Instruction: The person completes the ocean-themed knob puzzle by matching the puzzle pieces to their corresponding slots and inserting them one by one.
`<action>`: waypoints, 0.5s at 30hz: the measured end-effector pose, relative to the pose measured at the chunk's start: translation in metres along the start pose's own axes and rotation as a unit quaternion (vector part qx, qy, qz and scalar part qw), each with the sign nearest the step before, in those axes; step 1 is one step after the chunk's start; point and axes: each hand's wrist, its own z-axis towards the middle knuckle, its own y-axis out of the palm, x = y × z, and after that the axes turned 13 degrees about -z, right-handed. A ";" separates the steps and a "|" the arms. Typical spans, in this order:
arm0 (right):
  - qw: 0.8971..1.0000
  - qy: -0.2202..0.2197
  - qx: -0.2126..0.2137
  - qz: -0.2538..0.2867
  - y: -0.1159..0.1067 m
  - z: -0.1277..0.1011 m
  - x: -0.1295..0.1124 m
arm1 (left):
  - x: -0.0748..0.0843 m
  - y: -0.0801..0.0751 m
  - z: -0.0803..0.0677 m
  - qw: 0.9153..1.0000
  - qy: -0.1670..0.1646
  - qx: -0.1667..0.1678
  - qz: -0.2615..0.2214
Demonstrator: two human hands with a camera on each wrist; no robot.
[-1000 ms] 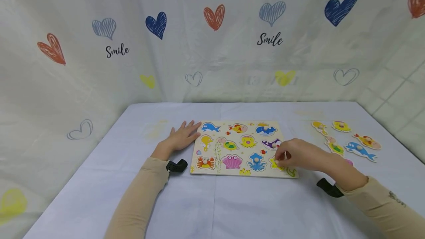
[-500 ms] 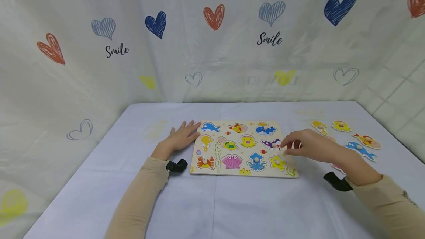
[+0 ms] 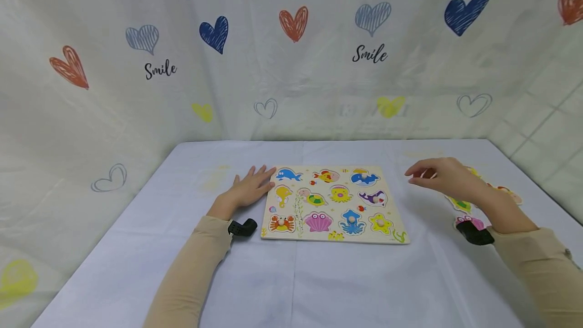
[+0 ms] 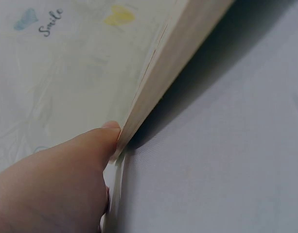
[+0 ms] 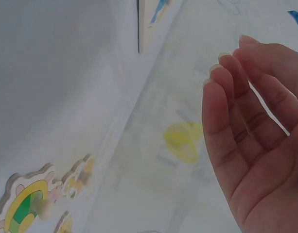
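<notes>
Five small round knobs (image 3: 352, 219) rise from the crab (image 3: 282, 227), squid (image 3: 351, 227), starfish (image 3: 380, 227), purple whale (image 3: 368, 197) and blue whale (image 3: 361, 181) on a flat, pale board (image 3: 341, 206), which lies in the middle of the table on a smooth, faintly creased white cloth (image 3: 346, 282). The left hand (image 3: 249, 187) rests at the board's far left corner with spread, straight fingers, steadying nothing in a curled grip. To the right, the right hand (image 3: 448, 176) hangs above the cloth, well apart from the board, its fingers softly bent and its grip released and empty. Beneath and beside that arm lie loose, wavy-edged cutouts, among them a turtle (image 3: 460, 205), a pink shell (image 3: 476, 222) and a fish (image 3: 511, 195), partly covered by the arm.

Only the left wrist view shows the board's thick, bare side up close, with the thumb (image 4: 102, 138) touching it and a dark shadow alongside; most of the other fingers are hidden there. The right wrist view alone shows the palm side of the right hand, with light between thumb and fingers, and the turtle's thick brownish rim; its knob is blurred.
</notes>
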 end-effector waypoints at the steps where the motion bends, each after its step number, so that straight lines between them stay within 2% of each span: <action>1: 1.000 0.008 0.000 0.001 0.000 0.002 0.004 | 0.000 0.000 0.000 1.000 0.000 0.000 0.000; 11: 0.995 0.079 -0.014 0.052 0.003 0.018 0.042 | -0.001 0.000 0.001 1.000 -0.001 0.000 -0.001; 15: 0.992 0.093 -0.039 0.080 0.002 0.026 0.060 | -0.001 0.000 0.000 1.000 -0.002 0.000 -0.002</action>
